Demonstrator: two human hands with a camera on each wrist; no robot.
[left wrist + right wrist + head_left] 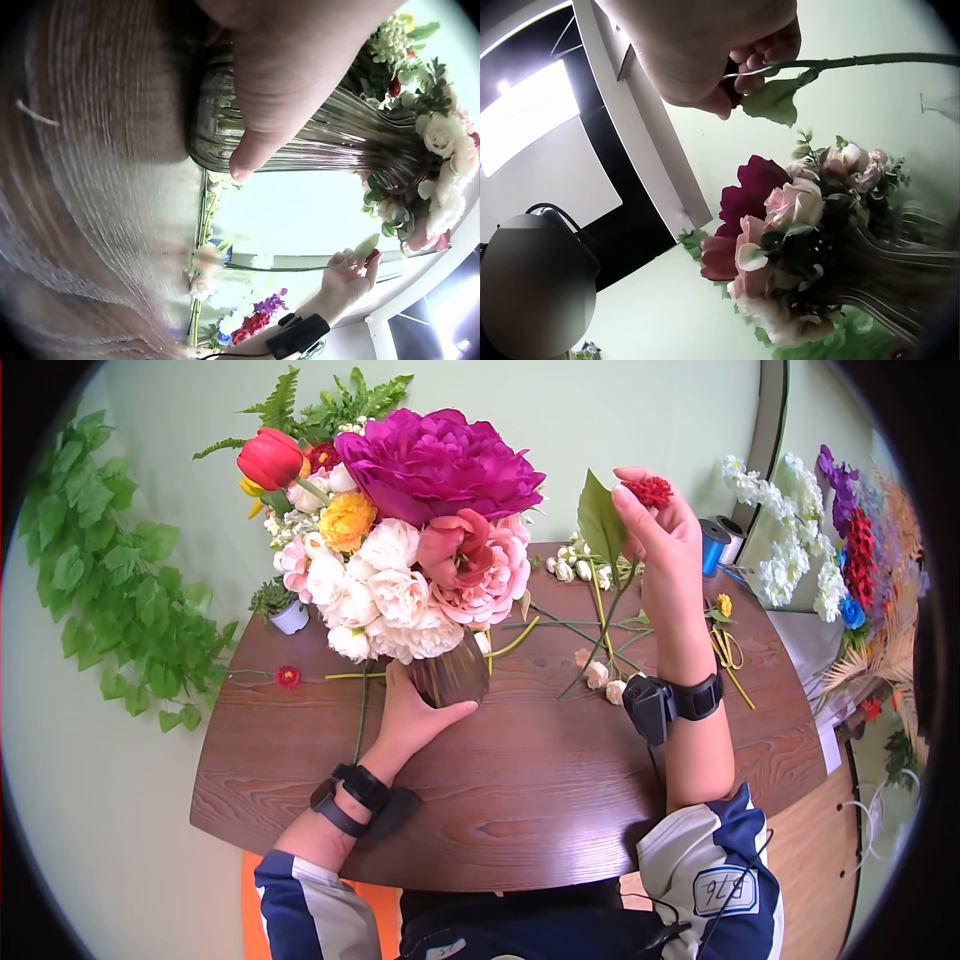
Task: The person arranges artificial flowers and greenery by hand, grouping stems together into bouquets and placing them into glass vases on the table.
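Note:
A ribbed glass vase (330, 135) holds a full bouquet, with a large purple bloom (440, 465), white flowers (395, 595) and a red tulip (270, 459). My left hand (415, 710) grips the vase low down, thumb across its near side. Raised to the right of the bouquet, my right hand (665, 550) pinches a small dark red flower (648, 491) just under its head. Its green leaf (602, 520) and long stem hang down beside the fingers. In the right wrist view the bouquet (780, 225) is apart from the held stem (870, 59).
Loose stems and white blooms (597, 675) lie behind and right of the vase. A small red flower (288, 677) and a potted plant (290, 616) are at left. Blue ribbon spool (713, 548) stands at the back right; a yellow flower (723, 604) lies near the right edge.

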